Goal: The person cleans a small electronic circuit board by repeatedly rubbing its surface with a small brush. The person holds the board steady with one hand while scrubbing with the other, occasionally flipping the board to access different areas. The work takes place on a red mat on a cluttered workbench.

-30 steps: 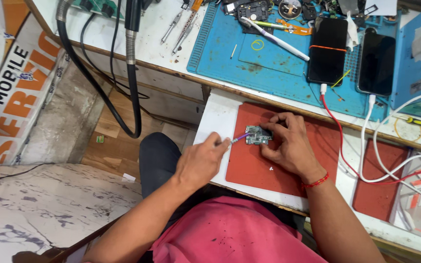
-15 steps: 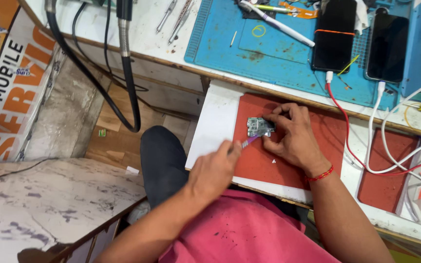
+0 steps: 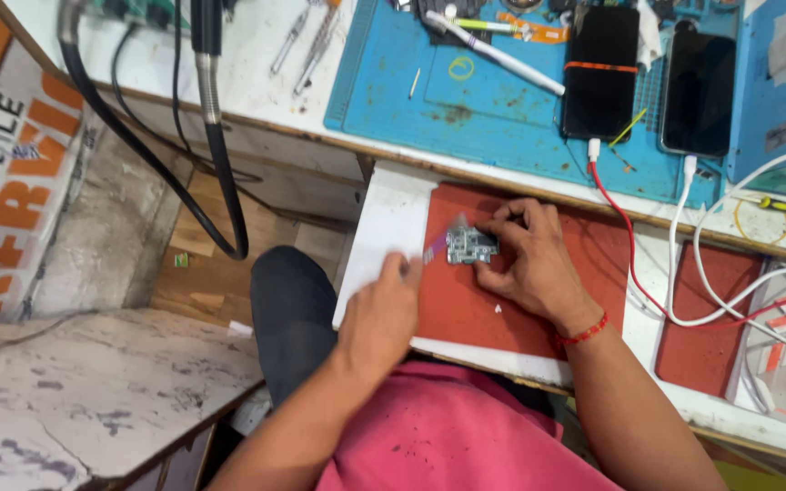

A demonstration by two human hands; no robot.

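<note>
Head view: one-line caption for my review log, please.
Right hand steadies a small circuit board on a red mat while left hand works it with a thin purple tool.

Small circuit board [image 3: 470, 245] on red mat [image 3: 511, 309], pinned by right hand [image 3: 529, 264]; left hand [image 3: 379, 314] beside, gripping purple-tipped tool [image 3: 434, 252]. Behind: blue mat [image 3: 484, 100], two dark phones [image 3: 600, 73].

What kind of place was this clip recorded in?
Most likely a phone repair bench. The right hand steadies a small circuit board on a red work mat, two dark phones charge on a blue repair mat, and tweezers lie nearby.
</note>
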